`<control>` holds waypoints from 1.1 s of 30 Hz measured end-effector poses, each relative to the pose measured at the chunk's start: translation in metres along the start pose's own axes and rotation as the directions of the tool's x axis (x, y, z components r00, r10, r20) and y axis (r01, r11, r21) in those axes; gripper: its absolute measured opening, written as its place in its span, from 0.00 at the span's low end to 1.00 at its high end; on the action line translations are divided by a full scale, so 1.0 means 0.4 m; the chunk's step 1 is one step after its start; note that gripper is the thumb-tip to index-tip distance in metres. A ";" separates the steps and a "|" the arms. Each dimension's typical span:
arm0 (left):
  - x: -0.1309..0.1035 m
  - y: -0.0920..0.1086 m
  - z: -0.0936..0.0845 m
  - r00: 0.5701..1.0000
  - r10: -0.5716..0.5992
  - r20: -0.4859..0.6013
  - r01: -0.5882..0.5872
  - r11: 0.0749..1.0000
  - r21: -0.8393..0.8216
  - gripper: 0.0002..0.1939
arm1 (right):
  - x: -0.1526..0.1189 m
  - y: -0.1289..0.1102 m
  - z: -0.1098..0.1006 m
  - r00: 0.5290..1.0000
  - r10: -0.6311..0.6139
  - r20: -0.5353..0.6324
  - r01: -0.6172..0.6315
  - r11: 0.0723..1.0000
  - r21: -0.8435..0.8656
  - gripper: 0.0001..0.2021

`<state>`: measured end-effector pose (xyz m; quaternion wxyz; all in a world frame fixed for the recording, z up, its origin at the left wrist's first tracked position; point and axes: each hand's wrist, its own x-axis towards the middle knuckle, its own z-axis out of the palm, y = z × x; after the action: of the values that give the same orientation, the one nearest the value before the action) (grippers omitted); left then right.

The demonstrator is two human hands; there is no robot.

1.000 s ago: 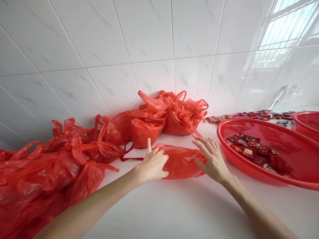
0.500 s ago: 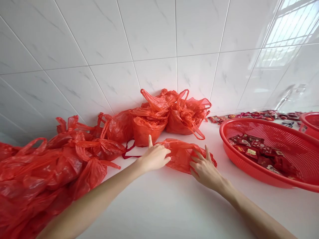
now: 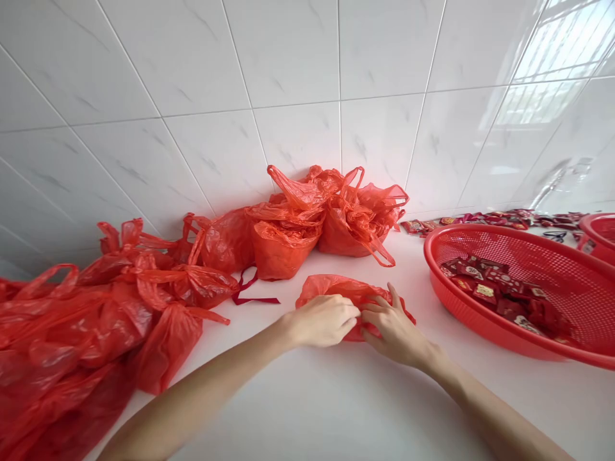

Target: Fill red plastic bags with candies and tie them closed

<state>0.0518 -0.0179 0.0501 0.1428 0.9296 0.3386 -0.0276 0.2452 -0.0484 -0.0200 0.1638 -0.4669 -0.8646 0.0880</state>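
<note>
A red plastic bag (image 3: 331,286) lies on the white tabletop in front of me, with its near edge under my fingers. My left hand (image 3: 329,320) is closed on the bag's near side, fingertips pinched together. Close beside it on the right, my right hand (image 3: 391,323) also grips the bag, its index finger raised and the other fingers bent into the plastic. The fingertips of both hands nearly meet. Behind the bag stand two filled red bags, one at the left (image 3: 283,250) and one at the right (image 3: 353,230), against the tiled wall.
Tied red bags (image 3: 96,320) are heaped at the left. A dark red ribbon (image 3: 257,299) lies near them. At the right is a red perforated basket (image 3: 500,339) holding small red packets (image 3: 504,288). More packets (image 3: 500,221) lie along the wall, near another red basket (image 3: 603,237).
My left hand has moved right, towards my right hand, and its fingers have closed. The bag is more bunched between the hands. The view has shifted slightly.
</note>
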 end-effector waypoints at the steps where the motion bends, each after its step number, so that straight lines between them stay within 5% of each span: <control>1: 0.019 -0.010 0.023 0.998 -0.058 0.008 0.057 0.992 0.108 0.14 | -0.001 -0.001 -0.003 1.000 -0.005 0.009 0.005 1.000 0.015 0.12; 4: 0.055 -0.052 0.047 0.972 -0.233 -0.043 0.236 0.939 0.251 0.16 | -0.003 -0.002 -0.014 1.000 -0.017 0.023 0.016 0.999 0.044 0.15; 9: 0.044 -0.097 0.004 0.912 -0.410 -0.024 0.400 0.874 0.276 0.18 | -0.003 -0.001 -0.028 0.999 0.025 -0.042 -0.025 1.000 0.009 0.19; 13: 0.016 -0.083 -0.027 0.859 -0.506 0.072 0.467 0.834 0.294 0.15 | -0.002 0.006 -0.029 0.973 0.157 -0.170 -0.170 0.983 -0.062 0.25; 17: -0.004 -0.050 -0.036 0.830 -0.529 0.178 0.465 0.832 0.302 0.11 | -0.005 0.019 -0.024 0.945 0.216 -0.244 -0.262 0.949 -0.174 0.19; 23: -0.026 -0.005 -0.033 0.876 -0.436 0.208 0.374 0.884 0.280 0.07 | -0.006 0.042 -0.019 0.956 0.104 -0.274 -0.161 0.968 -0.193 0.08; 28: -0.033 0.006 -0.029 0.991 -0.103 0.091 0.066 0.938 0.340 0.11 | -0.002 0.049 -0.012 0.973 0.090 -0.211 -0.126 0.979 -0.163 0.12; 33: -0.005 -0.033 -0.010 1.000 0.014 -0.012 -0.008 0.922 0.386 0.12 | -0.002 0.061 0.005 0.994 0.077 -0.076 -0.088 0.983 -0.163 0.16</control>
<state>0.0416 -0.0085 0.0511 -0.0455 0.9417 0.3222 -0.0860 0.2638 -0.0358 -0.0293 0.1504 -0.5171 -0.8426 0.0062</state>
